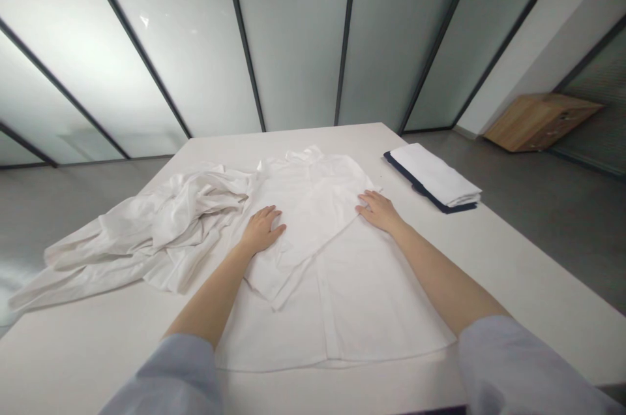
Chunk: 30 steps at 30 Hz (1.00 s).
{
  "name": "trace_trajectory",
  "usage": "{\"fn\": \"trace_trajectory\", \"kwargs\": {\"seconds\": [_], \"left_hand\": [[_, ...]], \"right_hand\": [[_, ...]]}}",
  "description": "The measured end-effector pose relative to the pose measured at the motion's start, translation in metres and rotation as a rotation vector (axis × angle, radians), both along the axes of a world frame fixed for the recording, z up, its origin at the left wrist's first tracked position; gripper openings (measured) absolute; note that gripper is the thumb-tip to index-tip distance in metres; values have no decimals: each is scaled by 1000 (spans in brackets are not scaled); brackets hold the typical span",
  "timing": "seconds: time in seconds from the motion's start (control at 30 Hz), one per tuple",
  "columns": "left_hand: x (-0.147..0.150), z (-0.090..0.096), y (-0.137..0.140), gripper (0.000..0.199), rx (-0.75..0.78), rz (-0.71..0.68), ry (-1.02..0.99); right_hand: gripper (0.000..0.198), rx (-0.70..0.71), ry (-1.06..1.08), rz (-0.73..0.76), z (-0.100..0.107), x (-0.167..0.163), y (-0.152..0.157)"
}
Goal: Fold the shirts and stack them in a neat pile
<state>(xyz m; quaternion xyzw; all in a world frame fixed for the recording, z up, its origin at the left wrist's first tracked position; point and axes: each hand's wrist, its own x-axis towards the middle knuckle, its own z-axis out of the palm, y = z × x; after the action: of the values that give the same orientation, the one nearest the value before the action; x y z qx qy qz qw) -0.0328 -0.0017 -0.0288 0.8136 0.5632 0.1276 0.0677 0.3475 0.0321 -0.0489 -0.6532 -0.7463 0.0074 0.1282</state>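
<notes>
A white shirt point(372, 297) lies spread flat in front of me, its collar at the far end and its hem close to the near table edge. One sleeve point(317, 232) is folded slantwise across the shirt's front, its cuff pointing down to the left. On the shirt's left part rests my left hand point(263, 228), open, palm down, fingers spread. My right hand point(376, 209) is also open, lying flat at the shirt's right side, by the upper edge of the folded sleeve. Neither hand grips anything that I can see.
Crumpled white clothing point(161, 226) lies at the left, partly over the table's edge and against the shirt. Folded white cloth point(433, 170) sits on a dark blue board point(452, 208) at the right. Beyond the white table point(528, 271) are frosted glass panels and a wooden cabinet point(533, 121).
</notes>
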Motion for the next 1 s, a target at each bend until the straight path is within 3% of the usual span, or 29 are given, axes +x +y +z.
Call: {"fn": "trace_trajectory", "kwargs": {"seconds": [1.0], "left_hand": [[-7, -8, 6, 48, 45, -33, 2]], "right_hand": [[45, -16, -20, -18, 6, -6, -3]]}}
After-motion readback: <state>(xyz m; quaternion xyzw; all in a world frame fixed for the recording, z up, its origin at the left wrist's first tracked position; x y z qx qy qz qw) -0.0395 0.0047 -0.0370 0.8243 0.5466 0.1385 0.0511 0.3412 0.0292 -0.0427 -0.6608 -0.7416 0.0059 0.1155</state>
